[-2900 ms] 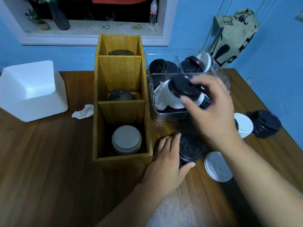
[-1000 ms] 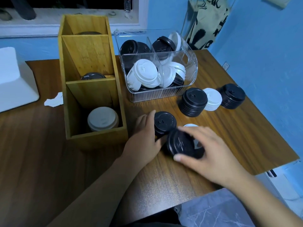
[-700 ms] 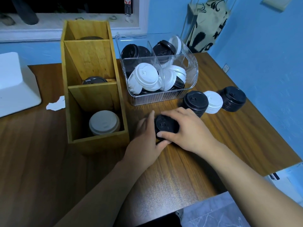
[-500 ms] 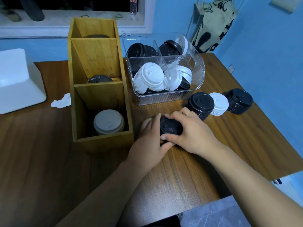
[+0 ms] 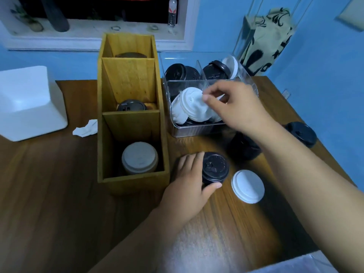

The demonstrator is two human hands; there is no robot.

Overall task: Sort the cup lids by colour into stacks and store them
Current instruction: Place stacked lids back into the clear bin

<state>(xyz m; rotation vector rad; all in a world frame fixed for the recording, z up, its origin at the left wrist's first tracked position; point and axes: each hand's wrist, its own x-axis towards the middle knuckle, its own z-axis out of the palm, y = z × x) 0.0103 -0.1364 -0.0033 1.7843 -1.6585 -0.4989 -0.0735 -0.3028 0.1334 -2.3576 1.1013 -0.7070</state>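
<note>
Right hand (image 5: 236,107) is nearer, in the bin (image 5: 193,132). White lids (image 5: 192,107) are just left of its fingertips, tilted, tops toward it; can't tell if gripping. Left hand (image 5: 189,184) grips black stack (image 5: 214,168).

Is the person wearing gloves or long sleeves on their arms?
No gloves. The left hand and right hand are bare. The left arm and right arm are bare too, with no sleeve in view. No watch, ring or bracelet shows.
</note>
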